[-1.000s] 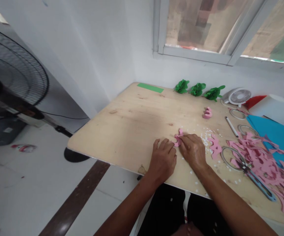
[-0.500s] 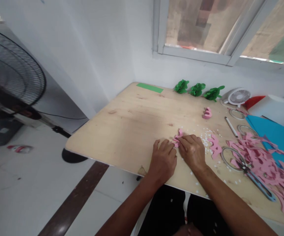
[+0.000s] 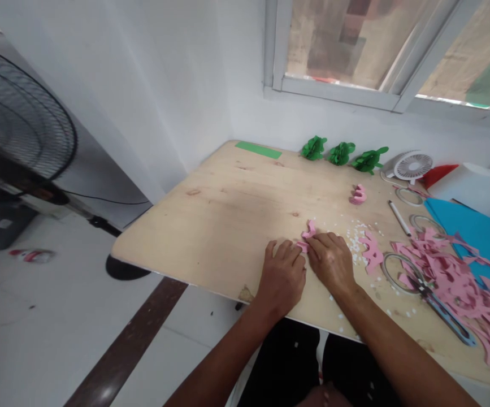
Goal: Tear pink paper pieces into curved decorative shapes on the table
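Note:
A small pink paper cutout with a wavy edge [image 3: 309, 229] lies bent on the wooden table, partly covered by my fingers. My right hand [image 3: 333, 261] has its fingers together and closed on the cutout's right side. Just left of it, my left hand [image 3: 282, 277] rests with fingers apart, its nearest fingertips against the cutout's lower end; its thumb is mostly hidden. Close to my right hand lies another scalloped pink cutout [image 3: 371, 252], among tiny white paper bits [image 3: 357, 234]. A folded pink piece [image 3: 358, 194] stands farther back.
Pink paper scraps [image 3: 460, 288], scissors [image 3: 446, 314], tape rolls [image 3: 409, 196], a white pen [image 3: 399, 218] and blue sheets [image 3: 476, 240] lie on the right. Three green paper shapes [image 3: 341, 153] and a small white fan [image 3: 413, 165] line the back. A large fan [image 3: 20, 118] stands left.
The pink cutout's visible shape has changed slightly between my fingers, with its lower end now more folded over. Both hands stay in nearly the same place.

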A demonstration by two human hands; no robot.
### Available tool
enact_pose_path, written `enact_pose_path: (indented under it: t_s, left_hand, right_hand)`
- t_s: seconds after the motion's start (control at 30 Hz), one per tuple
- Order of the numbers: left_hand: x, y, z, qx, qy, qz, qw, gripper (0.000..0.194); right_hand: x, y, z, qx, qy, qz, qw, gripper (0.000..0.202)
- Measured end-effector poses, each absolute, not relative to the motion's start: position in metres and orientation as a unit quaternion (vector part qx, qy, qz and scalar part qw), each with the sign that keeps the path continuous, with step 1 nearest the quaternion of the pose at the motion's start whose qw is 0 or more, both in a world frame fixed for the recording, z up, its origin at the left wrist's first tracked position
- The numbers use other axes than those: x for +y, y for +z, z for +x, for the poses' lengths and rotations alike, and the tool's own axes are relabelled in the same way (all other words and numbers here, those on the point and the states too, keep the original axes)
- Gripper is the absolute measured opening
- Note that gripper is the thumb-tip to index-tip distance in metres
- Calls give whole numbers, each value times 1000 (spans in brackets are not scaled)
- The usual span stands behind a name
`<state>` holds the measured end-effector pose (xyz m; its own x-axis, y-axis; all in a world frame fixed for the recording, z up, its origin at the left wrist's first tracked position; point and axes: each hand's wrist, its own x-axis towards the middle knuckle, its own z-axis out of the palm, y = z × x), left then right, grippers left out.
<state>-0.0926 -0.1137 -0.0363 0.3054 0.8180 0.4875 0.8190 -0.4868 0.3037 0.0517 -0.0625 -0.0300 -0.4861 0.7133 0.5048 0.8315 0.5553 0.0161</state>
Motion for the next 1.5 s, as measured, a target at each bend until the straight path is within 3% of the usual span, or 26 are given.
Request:
enact_pose_path:
  t_s: [0.27, 0.5, 0.63, 0.73, 1.07, 1.5]
  left_hand:
    - [-114, -36, -93, -503, -324, -801, -18, 9]
    - [-106, -27, -101, -515, -487, -694, -125, 14]
    - [-85, -24, -105, -498, -444, -720, -191, 35]
    - [-69, -27, -104, -475, -386, -764, -204, 40]
    - [-60, -34, -100, -502, -320, -779, -196, 41]
    - [-61, -40, -98, -505, -338, -775, -174, 43]
  right_hand:
    - [-63, -33, 52, -849, -120, -461, 228, 21]
    - [-64, -32, 52, -847, -118, -469, 222, 21]
    - [-64, -32, 52, -846, -119, -473, 218, 20]
    - [-63, -33, 52, -846, -121, -471, 220, 20]
    - [-65, -32, 52, -844, -113, -475, 220, 22]
    - [-69, -29, 51, -833, -117, -489, 229, 22]
